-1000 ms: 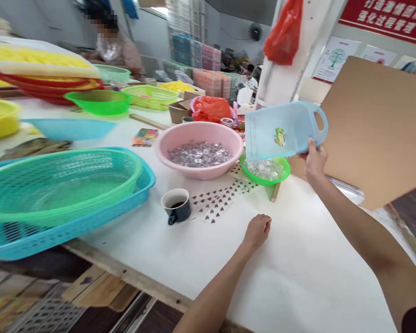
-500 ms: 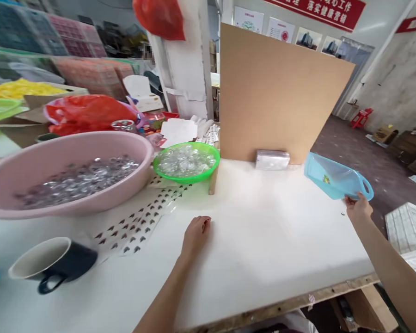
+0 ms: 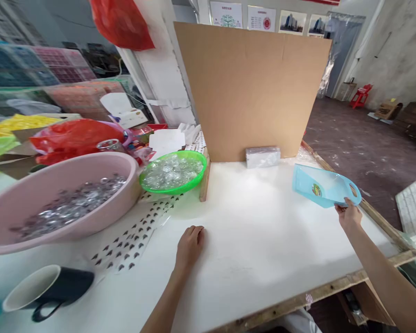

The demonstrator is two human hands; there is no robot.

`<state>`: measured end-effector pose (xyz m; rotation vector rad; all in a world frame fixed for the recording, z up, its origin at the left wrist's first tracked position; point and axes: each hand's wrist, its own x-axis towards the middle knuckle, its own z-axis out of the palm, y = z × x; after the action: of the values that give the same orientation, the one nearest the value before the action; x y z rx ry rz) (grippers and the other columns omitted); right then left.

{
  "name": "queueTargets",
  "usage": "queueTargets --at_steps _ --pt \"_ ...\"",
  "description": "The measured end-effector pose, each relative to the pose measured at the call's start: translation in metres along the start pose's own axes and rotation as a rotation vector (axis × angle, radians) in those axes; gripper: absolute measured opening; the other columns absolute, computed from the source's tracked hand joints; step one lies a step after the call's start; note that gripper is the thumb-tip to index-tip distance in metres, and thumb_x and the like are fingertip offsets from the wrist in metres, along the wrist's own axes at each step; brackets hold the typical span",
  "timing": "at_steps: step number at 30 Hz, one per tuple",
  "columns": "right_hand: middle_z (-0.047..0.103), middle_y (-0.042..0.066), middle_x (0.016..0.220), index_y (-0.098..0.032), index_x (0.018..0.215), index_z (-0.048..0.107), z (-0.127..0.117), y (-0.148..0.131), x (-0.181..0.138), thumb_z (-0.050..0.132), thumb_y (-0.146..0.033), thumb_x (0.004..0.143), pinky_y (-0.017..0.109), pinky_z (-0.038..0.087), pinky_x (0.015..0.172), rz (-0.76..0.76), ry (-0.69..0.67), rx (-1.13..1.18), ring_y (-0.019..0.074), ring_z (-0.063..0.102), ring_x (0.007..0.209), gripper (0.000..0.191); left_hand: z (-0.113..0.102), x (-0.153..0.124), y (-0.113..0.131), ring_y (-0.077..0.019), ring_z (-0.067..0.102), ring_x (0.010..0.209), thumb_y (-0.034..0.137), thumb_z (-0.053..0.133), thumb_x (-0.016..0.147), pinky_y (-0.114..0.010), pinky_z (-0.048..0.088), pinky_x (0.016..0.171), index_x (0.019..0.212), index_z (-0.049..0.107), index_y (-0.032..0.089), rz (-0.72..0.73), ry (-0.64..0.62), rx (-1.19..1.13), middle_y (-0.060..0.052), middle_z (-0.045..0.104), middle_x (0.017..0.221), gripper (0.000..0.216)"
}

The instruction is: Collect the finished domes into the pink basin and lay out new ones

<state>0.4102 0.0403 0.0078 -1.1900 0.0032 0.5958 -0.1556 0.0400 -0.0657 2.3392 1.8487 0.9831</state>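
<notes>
My right hand point(image 3: 349, 216) grips the handle end of a light-blue plastic scoop tray point(image 3: 333, 185), above the right side of the white table. The scoop has an oval handle hole and a small sticker on its face. My left hand point(image 3: 190, 244) rests on the tabletop, its fingers curled in with nothing visible in them. Left of it lies a clear sheet of small dark stickers point(image 3: 135, 240). Beyond that hand is a bright green basket point(image 3: 173, 188) heaped with clear plastic pieces.
A large pink basin point(image 3: 131, 185) of clear pieces and a lying dark mug point(image 3: 69, 286) occupy the left side. At the back, a cardboard sheet point(image 3: 256, 92) stands behind a clear-wrapped pack point(image 3: 262, 157). Wooden strips edge the table point(image 3: 256, 259).
The view has turned to the right and shifted slightly. My right hand still holds the blue scoop, which now appears lower over the table. My left hand stays curled on the tabletop.
</notes>
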Motion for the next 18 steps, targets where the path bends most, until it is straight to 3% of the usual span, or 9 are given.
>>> queueTargets --at_steps 6,11,14,18 --pt "0.059 -0.003 0.057 -0.015 0.076 0.061 0.019 0.012 -0.017 0.079 -0.022 0.057 0.022 0.050 0.039 -0.037 -0.212 -0.110 0.0125 0.055 0.045 0.027 0.001 -0.004 0.002 -0.0222 0.061 0.080 0.027 0.039 0.099 -0.032 0.048 0.068 0.091 0.063 0.021 -0.001 0.040 -0.009 -0.007 0.065 0.084 0.025" --pt "0.066 0.001 0.073 -0.015 0.080 0.066 0.038 0.025 -0.044 0.083 -0.022 0.051 0.022 0.052 0.042 0.043 -0.367 -0.109 0.0140 0.062 0.054 0.034 0.002 -0.007 0.006 -0.0225 0.062 0.082 0.020 0.037 0.097 -0.034 0.049 0.075 0.091 0.064 0.019 -0.028 -0.006 -0.017 -0.009 0.066 0.086 0.027" --pt "0.066 0.002 0.082 -0.014 0.088 0.070 0.078 0.034 -0.082 0.085 -0.024 0.052 0.019 0.049 0.040 0.112 -0.563 -0.107 0.0116 0.061 0.056 0.040 0.006 -0.008 0.007 -0.0221 0.062 0.084 0.018 0.039 0.096 -0.033 0.049 0.076 0.091 0.064 0.019 -0.063 -0.031 -0.001 -0.009 0.066 0.087 0.025" --pt "0.065 0.000 0.081 -0.014 0.096 0.068 0.171 0.055 -0.176 0.080 -0.031 0.064 0.018 0.052 0.044 0.229 -0.844 -0.069 0.0091 0.060 0.056 0.038 0.009 -0.009 0.008 -0.0215 0.062 0.087 0.016 0.042 0.094 -0.032 0.048 0.078 0.092 0.064 0.019 -0.107 -0.050 0.001 -0.009 0.067 0.089 0.022"
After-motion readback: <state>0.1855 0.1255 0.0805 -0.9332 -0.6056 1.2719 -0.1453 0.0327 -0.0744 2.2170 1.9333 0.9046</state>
